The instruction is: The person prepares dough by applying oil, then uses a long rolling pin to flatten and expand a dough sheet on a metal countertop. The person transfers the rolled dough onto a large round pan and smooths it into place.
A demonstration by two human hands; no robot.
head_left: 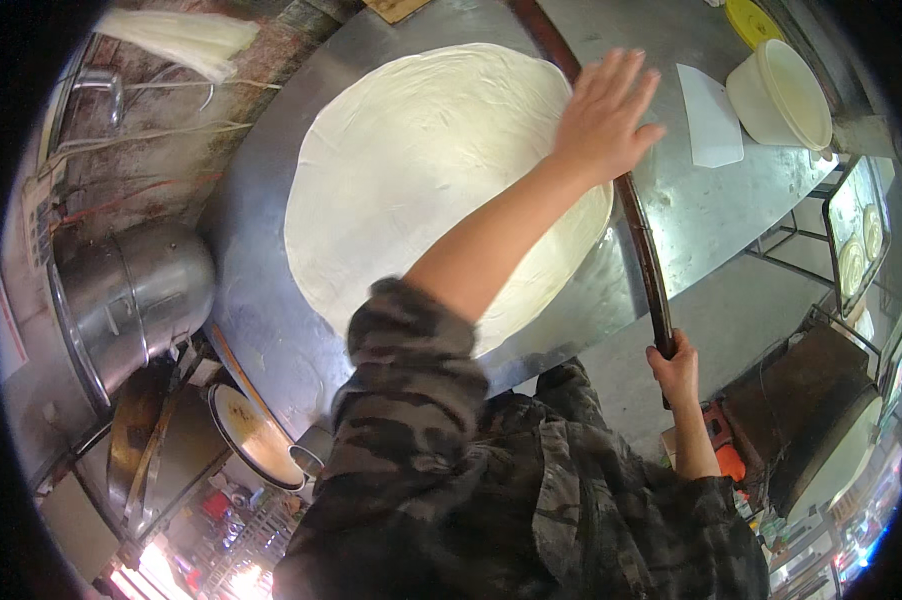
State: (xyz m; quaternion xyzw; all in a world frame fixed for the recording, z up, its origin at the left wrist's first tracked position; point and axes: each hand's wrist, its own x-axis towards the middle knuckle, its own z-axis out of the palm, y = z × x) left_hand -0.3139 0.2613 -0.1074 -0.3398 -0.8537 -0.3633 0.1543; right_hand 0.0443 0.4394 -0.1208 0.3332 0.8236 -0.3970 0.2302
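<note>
A large, thin round sheet of dough (406, 172) lies spread on a stainless steel worktable (248, 225). Along its right side runs a long dark wooden rolling pin (638, 225), reaching past the table's near edge. My left hand (608, 112), slightly blurred, is flat over the pin with fingers extended and apart; whether the palm presses on it is hidden. At the near end, my right hand (677, 369) is wrapped around the pin.
On the right of the table are a white plastic bucket (777, 97), a white sheet scraper (710, 116) and a yellow lid (752, 22). Beyond the edge, a rack tray (856, 232) holds coiled dough. A metal cylinder (136, 292) and a round pan (256, 435) flank the left.
</note>
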